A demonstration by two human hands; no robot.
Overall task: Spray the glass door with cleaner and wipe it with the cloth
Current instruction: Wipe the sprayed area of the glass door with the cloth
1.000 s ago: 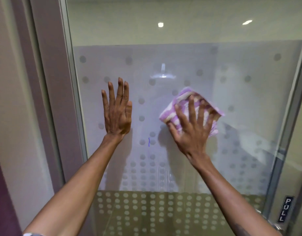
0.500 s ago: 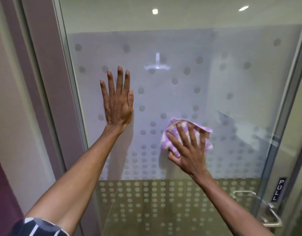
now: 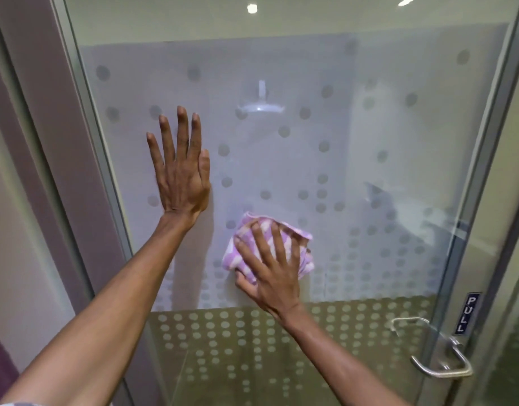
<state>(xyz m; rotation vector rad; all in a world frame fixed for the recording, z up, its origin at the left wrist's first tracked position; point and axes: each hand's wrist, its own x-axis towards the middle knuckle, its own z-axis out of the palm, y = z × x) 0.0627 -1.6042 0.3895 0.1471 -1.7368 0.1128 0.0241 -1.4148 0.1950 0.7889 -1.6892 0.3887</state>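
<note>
Down and toward the left hand is where the cloth [image 3: 268, 246] has gone: a second ago it sat high on the glass door [image 3: 384, 159], about level with the left hand; now it lies below the left hand's wrist, just above the edge where the pale frosted panel meets the greenish dotted band. The right hand [image 3: 270, 273] has carried it there and presses it to the glass with fingers [image 3: 277, 241] spread wide over the bunched purple-and-white fabric, thumb tucked under its lower edge. The left hand [image 3: 180, 171] has kept its spot, open and flat on the glass with fingers pointing up, holding nothing, apparently bracing the door.

Wiping is the step in hand; no spray bottle is in view, so spraying looks done for this patch. Judging by the untouched stretch between the cloth and the door handle [image 3: 437, 356], the next move calls for steady palm pressure while sweeping toward the handle or back up, keeping the folded cloth from slipping out under the fingers.
</note>
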